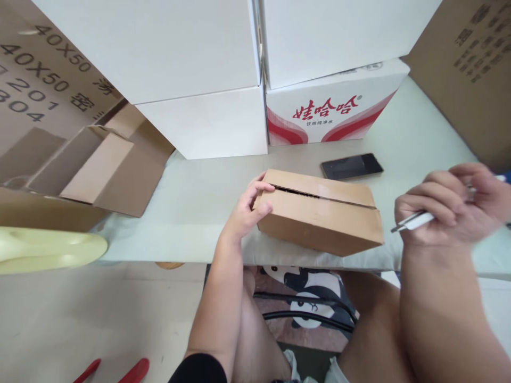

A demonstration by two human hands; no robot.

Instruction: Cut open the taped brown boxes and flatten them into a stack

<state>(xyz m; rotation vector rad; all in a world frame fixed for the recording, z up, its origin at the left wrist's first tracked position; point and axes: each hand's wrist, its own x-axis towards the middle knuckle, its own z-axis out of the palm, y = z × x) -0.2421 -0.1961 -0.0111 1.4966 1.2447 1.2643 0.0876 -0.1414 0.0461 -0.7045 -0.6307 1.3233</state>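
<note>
A small brown cardboard box (319, 223) lies near the front edge of the table, its top flaps together with a narrow dark gap along the seam. My left hand (249, 207) grips the box's left end, fingers on top at the seam. To the right of the box, my right hand (451, 205) is raised, its fingers wrapped round a white pen-like tool (417, 220) with a thin dark tip pointing left. The tip is apart from the box. Behind the box a dark phone (352, 166) lies flat.
White cartons (223, 127) stand at the back, one with red print (327, 119). Brown cartons lie at the left (115, 170) and stand at the right (467, 80). A pale yellow-green object (51, 249) juts in at the left edge.
</note>
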